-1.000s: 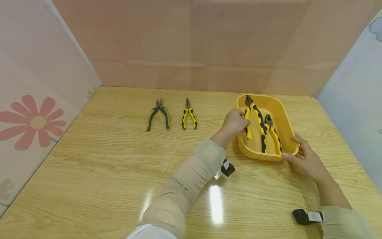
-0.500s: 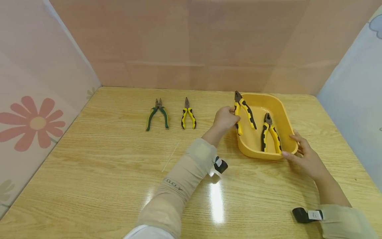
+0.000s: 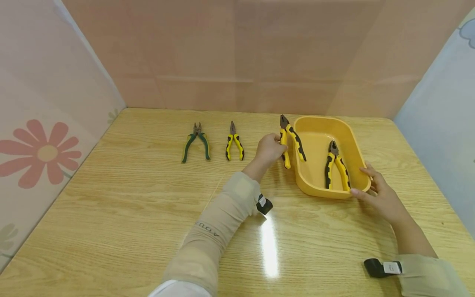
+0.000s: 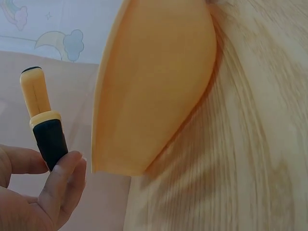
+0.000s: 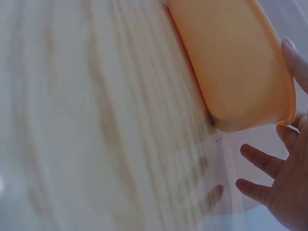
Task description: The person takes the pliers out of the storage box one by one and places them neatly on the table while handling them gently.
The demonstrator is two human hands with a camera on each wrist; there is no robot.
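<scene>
My left hand (image 3: 270, 149) pinches one handle of yellow-and-black combination pliers (image 3: 283, 133), just left of the yellow plastic bin (image 3: 302, 185). The jaws point away from me and the handles are spread. In the left wrist view, thumb and fingers hold the pliers' handle (image 4: 50, 142) beside the bin's outer wall. My right hand (image 3: 384, 202) holds the bin's near right corner between thumb and forefinger, the other fingers spread outside it, as the right wrist view shows. Inside the bin lie other yellow-and-black combination pliers (image 3: 346, 173), handles toward me.
To the left on the wooden table (image 3: 130, 198) lie yellow-and-black long-nose pliers (image 3: 237, 144) and green-handled pliers (image 3: 204, 142), side by side with handles toward me. A pinkish-brown wall (image 3: 208, 53) rises behind the table, with printed panels at both sides.
My left hand has lifted the combination pliers from over the bin and moved left, past its left rim. The right hand and the bin stay put.
</scene>
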